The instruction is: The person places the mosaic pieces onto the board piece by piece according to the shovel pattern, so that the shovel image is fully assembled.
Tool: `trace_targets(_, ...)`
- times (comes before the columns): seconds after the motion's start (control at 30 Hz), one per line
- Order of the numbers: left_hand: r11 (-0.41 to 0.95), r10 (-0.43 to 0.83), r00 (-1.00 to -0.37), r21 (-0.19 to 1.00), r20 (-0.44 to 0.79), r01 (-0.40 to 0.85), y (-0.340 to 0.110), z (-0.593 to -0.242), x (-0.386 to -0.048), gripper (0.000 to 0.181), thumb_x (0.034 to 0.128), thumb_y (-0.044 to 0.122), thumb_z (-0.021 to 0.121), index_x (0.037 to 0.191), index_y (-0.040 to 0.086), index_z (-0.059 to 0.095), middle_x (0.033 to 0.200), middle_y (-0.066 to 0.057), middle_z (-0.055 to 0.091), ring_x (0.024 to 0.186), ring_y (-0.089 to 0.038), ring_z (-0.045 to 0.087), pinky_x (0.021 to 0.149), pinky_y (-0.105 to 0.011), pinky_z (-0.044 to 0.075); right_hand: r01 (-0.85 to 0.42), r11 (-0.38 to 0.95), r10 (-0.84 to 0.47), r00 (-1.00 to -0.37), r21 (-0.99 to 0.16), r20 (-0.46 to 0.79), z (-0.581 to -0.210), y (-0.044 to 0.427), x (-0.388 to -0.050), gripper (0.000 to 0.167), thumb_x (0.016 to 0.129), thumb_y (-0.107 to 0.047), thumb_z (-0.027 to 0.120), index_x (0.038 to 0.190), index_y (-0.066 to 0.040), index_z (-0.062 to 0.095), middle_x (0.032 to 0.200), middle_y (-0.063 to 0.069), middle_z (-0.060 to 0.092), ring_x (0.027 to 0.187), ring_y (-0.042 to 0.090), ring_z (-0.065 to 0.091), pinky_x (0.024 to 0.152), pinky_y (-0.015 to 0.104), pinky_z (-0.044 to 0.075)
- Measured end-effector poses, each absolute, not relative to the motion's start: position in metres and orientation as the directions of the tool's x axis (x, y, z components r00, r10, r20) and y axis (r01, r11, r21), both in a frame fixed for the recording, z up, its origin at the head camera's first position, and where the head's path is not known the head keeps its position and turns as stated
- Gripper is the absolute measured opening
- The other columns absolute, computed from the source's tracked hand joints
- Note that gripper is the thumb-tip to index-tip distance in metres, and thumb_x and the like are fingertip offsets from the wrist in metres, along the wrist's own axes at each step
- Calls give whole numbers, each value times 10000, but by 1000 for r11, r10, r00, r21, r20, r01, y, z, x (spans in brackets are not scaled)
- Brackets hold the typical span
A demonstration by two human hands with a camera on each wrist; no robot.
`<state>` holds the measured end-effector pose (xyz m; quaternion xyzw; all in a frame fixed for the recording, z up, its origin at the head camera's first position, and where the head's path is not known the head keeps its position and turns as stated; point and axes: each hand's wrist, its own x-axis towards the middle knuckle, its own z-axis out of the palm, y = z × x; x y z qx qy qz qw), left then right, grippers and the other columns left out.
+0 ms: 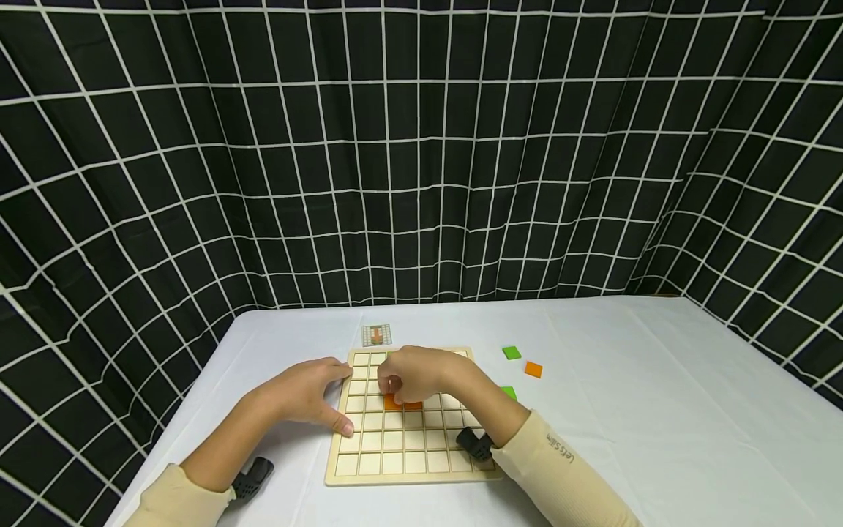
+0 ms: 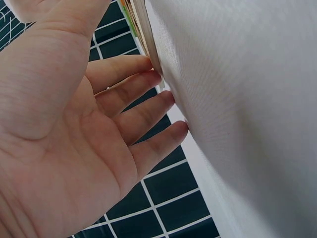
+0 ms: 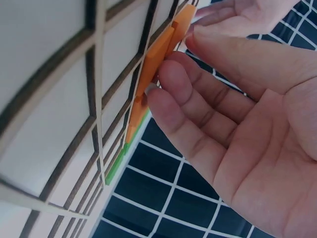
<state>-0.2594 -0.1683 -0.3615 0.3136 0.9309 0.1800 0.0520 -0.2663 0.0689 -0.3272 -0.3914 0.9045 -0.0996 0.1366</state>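
A wooden grid board (image 1: pixel 382 480) lies on the table. My left hand (image 1: pixel 299 391) rests at its left side, thumb on the edge and fingers extended; in the left wrist view these fingers (image 2: pixel 143 114) reach the board's side. Over the upper middle of the grid, my right hand (image 1: pixel 418 369) has its fingers bent down, pinching an orange tile (image 1: pixel 392 403). Another orange tile (image 1: pixel 413 406) lies beside it. The right wrist view shows curled fingers (image 3: pixel 185 94) against orange tiles (image 3: pixel 154 57), with a green tile (image 3: pixel 117 163) beyond them.
A small pattern card (image 1: pixel 376 335) lies behind the board. To the board's right are a green tile (image 1: pixel 511 353), an orange tile (image 1: pixel 533 369) and, partly behind the right forearm, another green tile (image 1: pixel 509 393). A black gridded curtain (image 1: pixel 421 168) surrounds the table.
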Motion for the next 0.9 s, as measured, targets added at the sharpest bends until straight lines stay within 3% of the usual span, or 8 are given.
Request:
trace_targets(0.7, 738, 600, -800, 374, 14, 561, -167, -361, -259, 951, 607, 611, 884, 1309, 25, 621, 1310, -112, 612, 1246, -333, 550, 1051, -511, 425, -670, 700, -712, -683, -247, -163, -332, 67, -265, 153, 811, -71, 813, 840, -162, 694, 801, -112, 606, 755, 77, 542, 706, 226, 469)
trace_targets(0.9, 740, 598, -801, 377, 10, 557, -167, -361, -258, 955, 612, 601, 886, 1314, 14, 614, 1321, -124, 605, 1253, -340, 545, 1053, -512, 424, -677, 711, -703, -694, -190, -156, -330, 65, -262, 140, 815, -82, 807, 819, -168, 697, 763, -128, 587, 708, 73, 523, 667, 219, 460)
